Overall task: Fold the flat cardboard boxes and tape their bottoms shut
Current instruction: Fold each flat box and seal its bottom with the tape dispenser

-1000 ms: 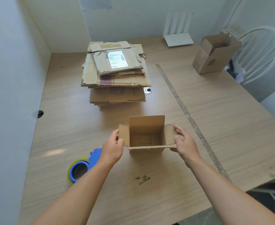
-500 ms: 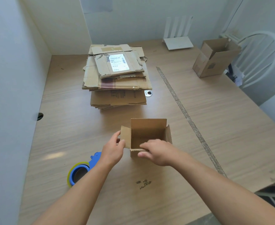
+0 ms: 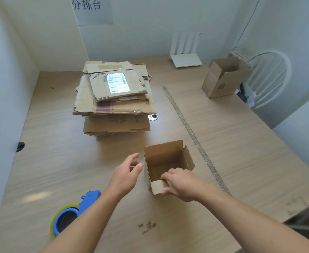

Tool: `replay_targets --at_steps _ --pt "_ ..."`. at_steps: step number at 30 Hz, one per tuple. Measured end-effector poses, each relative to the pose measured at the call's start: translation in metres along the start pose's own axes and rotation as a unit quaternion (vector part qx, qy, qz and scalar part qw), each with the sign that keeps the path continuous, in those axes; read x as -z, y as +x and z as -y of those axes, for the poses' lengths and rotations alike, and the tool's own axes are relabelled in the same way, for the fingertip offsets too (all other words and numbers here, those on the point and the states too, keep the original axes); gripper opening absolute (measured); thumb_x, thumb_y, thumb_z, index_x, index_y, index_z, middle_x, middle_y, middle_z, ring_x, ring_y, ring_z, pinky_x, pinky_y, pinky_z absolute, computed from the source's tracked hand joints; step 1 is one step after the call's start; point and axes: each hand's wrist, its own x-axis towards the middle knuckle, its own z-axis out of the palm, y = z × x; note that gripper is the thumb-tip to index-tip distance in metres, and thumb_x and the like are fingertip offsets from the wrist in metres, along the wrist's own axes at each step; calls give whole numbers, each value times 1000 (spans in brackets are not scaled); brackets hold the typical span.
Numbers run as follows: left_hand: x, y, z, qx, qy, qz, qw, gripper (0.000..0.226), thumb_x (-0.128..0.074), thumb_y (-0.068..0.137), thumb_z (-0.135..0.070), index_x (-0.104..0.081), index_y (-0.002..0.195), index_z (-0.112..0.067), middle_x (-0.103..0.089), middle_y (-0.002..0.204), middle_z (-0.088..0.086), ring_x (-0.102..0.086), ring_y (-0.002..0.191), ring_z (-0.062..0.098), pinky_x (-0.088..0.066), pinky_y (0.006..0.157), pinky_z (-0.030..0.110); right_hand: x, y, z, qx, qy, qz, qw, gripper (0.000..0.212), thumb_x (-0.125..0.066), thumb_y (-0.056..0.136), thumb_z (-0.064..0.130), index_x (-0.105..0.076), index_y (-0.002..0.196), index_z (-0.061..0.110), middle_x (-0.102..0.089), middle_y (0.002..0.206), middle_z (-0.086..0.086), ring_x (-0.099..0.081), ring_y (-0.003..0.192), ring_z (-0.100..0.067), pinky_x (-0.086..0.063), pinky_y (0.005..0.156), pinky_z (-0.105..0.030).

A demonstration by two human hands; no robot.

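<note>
A small folded cardboard box (image 3: 165, 157) stands upright and open-topped on the wooden table (image 3: 241, 143), turned slightly to the right. My right hand (image 3: 180, 183) grips its near flap, fingers over the edge and thumb under it. My left hand (image 3: 126, 172) hovers just left of the box with relaxed fingers, apart from it. A stack of flat cardboard boxes (image 3: 113, 99) lies further back. A blue tape dispenser with yellow-edged tape (image 3: 71, 214) lies at the near left, partly behind my left forearm.
A second folded open box (image 3: 225, 77) stands at the far right edge by a white chair (image 3: 270, 77). A white router (image 3: 185, 57) sits at the back wall. A grey strip (image 3: 192, 136) runs along the table. A small round metal piece (image 3: 152, 116) lies beside the stack.
My left hand has let go of the box's left flap and drawn back. The right hand stays on the near flap and the box has turned and shifted right. The camera tilted up.
</note>
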Motion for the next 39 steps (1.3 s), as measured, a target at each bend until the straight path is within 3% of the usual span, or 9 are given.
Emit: replay_targets --at_steps 6,10,14,17,22,24,31,36,39 --pt "-22 41 -36 -33 40 -4 999 43 -54 99 -31 -50 141 -27 -61 116 -7 -57 103 5 -42 86 24 19 10 -76 -1 -35 -75 997 52 -42 98 60 -46 137 25 -51 133 1 -47 116 -24 -36 98 -36" --pt "-42 99 -74 -78 150 -14 986 43 -55 97 -31 -51 139 -23 -61 119 -4 -58 103 11 -43 89 27 49 42 -150 -13 -22 -111 994 56 -45 96 61 -45 140 28 -50 136 4 -46 121 -21 -33 101 -36" --pt "-66 176 -130 -129 334 -34 933 43 -49 97 -37 -46 139 -26 -52 134 -5 -52 120 18 -44 96 35 96 103 -229 -3 -16 -124 992 56 -48 95 60 -47 141 28 -51 140 4 -46 125 -22 -34 103 -36" --pt "-79 242 -176 -129 453 -60 880 44 -44 98 -39 -45 138 -23 -51 134 -1 -49 118 23 -43 95 37 136 162 -283 23 -16 -126 992 55 -50 95 58 -48 141 28 -52 140 3 -47 125 -23 -35 105 -38" --pt "-92 345 -232 -125 581 -93 799 43 -41 96 -43 -48 132 -21 -54 128 1 -49 116 25 -38 92 37 194 262 -348 52 -14 -147 988 52 -52 94 59 -53 134 26 -56 132 0 -51 120 -25 -41 98 -39" --pt "-91 375 -242 -116 607 -91 781 44 -41 96 -43 -47 134 -22 -54 128 1 -48 118 25 -37 93 37 214 296 -364 61 -10 -143 988 51 -52 95 58 -53 133 25 -55 129 -1 -50 119 -25 -40 97 -40" --pt "-59 461 -245 -40 599 -105 792 44 -41 96 -42 -47 134 -21 -53 130 3 -46 121 27 -41 91 37 268 398 -387 98 -37 -171 980 47 -51 97 53 -54 133 22 -57 128 -5 -53 116 -29 -38 94 -37" --pt "-50 498 -246 -34 576 -136 805 44 -42 97 -42 -45 136 -23 -52 132 1 -45 121 26 -36 81 35 290 453 -379 129 2 -177 976 41 -52 99 49 -57 128 20 -56 123 -5 -52 115 -29 -38 85 -34" --pt "-50 504 -245 -35 571 -145 808 45 -42 96 -43 -44 137 -26 -51 134 0 -45 122 25 -37 87 36 299 467 -370 135 -6 -167 977 44 -51 98 49 -55 131 20 -55 125 -6 -51 116 -30 -38 88 -36"
